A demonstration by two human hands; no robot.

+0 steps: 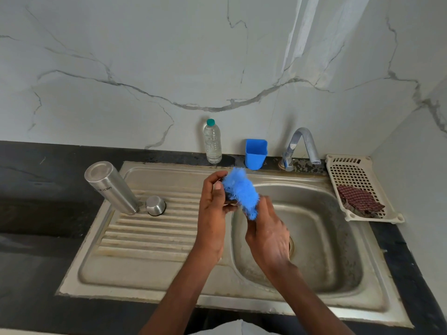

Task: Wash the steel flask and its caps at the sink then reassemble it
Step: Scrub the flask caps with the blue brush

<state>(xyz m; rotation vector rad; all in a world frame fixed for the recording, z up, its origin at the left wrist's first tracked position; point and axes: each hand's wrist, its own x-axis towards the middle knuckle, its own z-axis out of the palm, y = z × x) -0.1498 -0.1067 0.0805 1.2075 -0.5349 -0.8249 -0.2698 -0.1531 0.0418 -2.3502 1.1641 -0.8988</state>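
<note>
Plainly, in the head view, the scrubbing step is judged to be in hand: a small dark cap (229, 203), mostly hidden, is gripped in the curled fingers of the left hand (214, 209), while a blue scrubber (240, 193) is pinched by the right hand (267, 234) and pressed against it above the basin of the sink (338, 274). The steel flask (111, 187) is seen standing mouth-down on the ribbed drainboard (150, 235), tilted in the wide lens, with a steel cap (156, 205) set just beside its base, also inverted; both are well apart from the hands. No water is seen running from the tap (303, 146), so the next move is judged to call for the tap to be opened and the held cap rinsed before reassembly is attempted; a wet, small part could be dropped into the drain. As to containers, a clear bottle (212, 142) with a green top is seen to hold clear liquid; what the blue cup (256, 154) holds cannot be told; a checked cloth (360, 200) is held in the slotted tray (348, 169); the basin holds no loose item
</note>
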